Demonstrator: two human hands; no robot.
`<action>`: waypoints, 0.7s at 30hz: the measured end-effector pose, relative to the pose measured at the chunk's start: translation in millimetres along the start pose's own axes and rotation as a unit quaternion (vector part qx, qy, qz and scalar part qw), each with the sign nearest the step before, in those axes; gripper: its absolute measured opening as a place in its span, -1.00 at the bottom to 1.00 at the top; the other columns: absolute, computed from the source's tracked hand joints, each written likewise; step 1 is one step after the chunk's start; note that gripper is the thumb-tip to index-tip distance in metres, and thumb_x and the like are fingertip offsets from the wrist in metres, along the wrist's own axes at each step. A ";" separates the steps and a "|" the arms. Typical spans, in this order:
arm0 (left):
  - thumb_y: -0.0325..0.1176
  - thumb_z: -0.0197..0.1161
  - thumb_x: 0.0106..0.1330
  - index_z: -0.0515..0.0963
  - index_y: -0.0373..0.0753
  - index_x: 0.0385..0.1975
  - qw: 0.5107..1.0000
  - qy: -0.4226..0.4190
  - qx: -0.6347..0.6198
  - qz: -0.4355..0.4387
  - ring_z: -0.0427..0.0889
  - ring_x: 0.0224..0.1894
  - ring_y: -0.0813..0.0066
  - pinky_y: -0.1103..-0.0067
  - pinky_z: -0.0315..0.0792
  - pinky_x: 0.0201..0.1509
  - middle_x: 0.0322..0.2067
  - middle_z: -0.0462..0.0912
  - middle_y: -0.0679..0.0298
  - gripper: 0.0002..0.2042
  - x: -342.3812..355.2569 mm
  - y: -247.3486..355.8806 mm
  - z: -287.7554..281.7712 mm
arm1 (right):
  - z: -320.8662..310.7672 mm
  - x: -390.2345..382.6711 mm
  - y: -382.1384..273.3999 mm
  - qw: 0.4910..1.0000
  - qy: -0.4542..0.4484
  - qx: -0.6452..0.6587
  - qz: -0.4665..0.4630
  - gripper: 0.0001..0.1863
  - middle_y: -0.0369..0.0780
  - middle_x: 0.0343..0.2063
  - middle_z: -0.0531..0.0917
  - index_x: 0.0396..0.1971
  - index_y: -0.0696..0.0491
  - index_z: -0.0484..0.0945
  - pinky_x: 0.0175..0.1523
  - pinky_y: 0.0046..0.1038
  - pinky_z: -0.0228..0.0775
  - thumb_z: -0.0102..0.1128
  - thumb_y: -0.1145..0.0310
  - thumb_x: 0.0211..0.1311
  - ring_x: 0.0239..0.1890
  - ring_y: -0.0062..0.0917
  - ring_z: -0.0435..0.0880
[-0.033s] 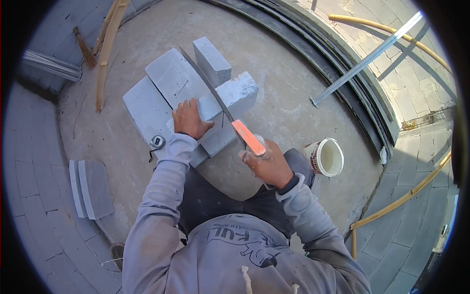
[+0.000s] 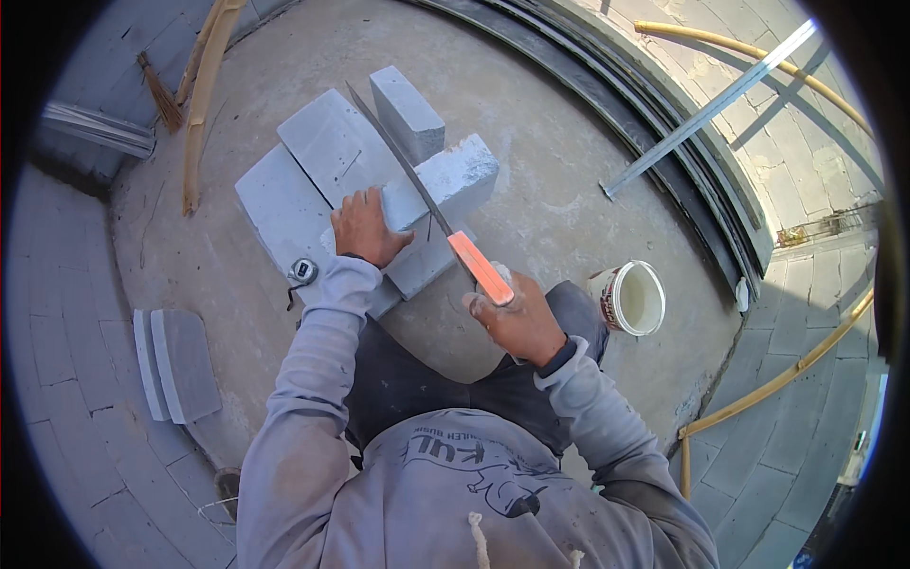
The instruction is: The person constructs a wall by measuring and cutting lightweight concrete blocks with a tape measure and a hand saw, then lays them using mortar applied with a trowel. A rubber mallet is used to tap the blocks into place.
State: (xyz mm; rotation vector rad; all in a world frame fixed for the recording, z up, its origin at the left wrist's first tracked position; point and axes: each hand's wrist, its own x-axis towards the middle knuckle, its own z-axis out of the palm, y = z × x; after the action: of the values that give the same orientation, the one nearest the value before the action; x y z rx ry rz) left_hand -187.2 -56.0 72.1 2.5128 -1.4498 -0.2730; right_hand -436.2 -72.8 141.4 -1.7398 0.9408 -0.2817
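My right hand [image 2: 524,321] is wrapped around the orange handle of a hand saw [image 2: 403,163]. The blade runs up and left across a pale grey lightweight block [image 2: 460,175] with a rough, chipped right end. Just left of the blade, my left hand [image 2: 365,229] lies on the blocks, fingers spread and thumb out toward the saw. Two wide blocks [image 2: 327,142] lie side by side beyond that hand, and another block [image 2: 408,109] stands behind the blade. A tape measure [image 2: 302,272] rests on the left block's near edge. How deep the blade sits is unclear.
A white bucket [image 2: 637,299] stands right of my knee. Two thin slabs [image 2: 180,367] lean at the lower left wall. Long dark boards [image 2: 654,142] line the right side, with a metal bar [image 2: 711,114] angled over them. Wooden poles [image 2: 201,114] and a broom [image 2: 161,93] are at the far left.
The whole view has shifted very slightly, with the blocks a little higher in the picture. Both hands and the saw keep nearly the same positions.
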 end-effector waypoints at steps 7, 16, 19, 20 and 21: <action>0.01 0.54 -0.22 0.39 -0.26 0.05 0.998 0.040 -0.005 0.047 0.42 0.06 0.13 0.28 0.25 0.13 -0.09 0.50 0.10 -0.20 8.9 13.2 -7.4 | -31.2 -112.3 29.3 0.999 0.021 -0.014 -0.040 -0.73 -0.12 -0.54 0.52 -0.20 0.17 0.52 -0.32 -0.41 0.39 0.21 0.41 0.09 -0.54 -0.32 0.47; 0.02 0.54 -0.22 0.37 -0.29 0.04 0.999 0.036 0.015 0.004 0.42 0.05 0.12 0.26 0.27 0.11 -0.07 0.50 0.09 -0.19 4.1 5.2 3.8 | -26.7 0.8 -31.4 0.999 0.000 0.023 0.031 -0.76 -0.12 -0.61 0.51 -0.36 0.20 0.47 -0.34 -0.34 0.34 0.22 0.33 0.09 -0.55 -0.35 0.44; 0.02 0.54 -0.21 0.37 -0.29 0.05 0.998 0.053 0.029 0.014 0.43 0.05 0.11 0.26 0.28 0.11 -0.06 0.49 0.08 -0.19 5.3 6.0 2.4 | -54.3 -50.4 -38.2 0.996 0.059 0.047 -0.048 -0.77 -0.15 -0.61 0.50 -0.37 0.19 0.49 -0.35 -0.36 0.33 0.25 0.34 0.08 -0.55 -0.36 0.44; 0.02 0.53 -0.20 0.37 -0.29 0.05 0.997 0.067 0.027 0.022 0.43 0.05 0.11 0.26 0.28 0.11 -0.06 0.49 0.08 -0.19 5.0 9.5 2.4 | -72.3 -64.0 -31.4 0.992 0.099 0.050 -0.064 -0.78 -0.15 -0.61 0.49 -0.38 0.19 0.49 -0.36 -0.36 0.33 0.27 0.36 0.07 -0.55 -0.36 0.43; 0.02 0.53 -0.20 0.37 -0.29 0.05 0.997 0.065 0.029 0.026 0.43 0.05 0.11 0.26 0.28 0.11 -0.06 0.49 0.08 -0.19 4.5 12.2 2.0 | -84.8 -67.6 -18.2 0.975 0.167 -0.028 -0.144 -0.77 -0.16 -0.61 0.48 -0.35 0.18 0.51 -0.36 -0.37 0.32 0.28 0.37 0.06 -0.55 -0.37 0.44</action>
State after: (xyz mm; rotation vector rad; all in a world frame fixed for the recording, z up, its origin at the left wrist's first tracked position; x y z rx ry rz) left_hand -195.6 -66.0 73.5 2.4823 -1.4898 -0.0578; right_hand -523.6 -82.3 207.5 -1.9181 0.9367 -0.7616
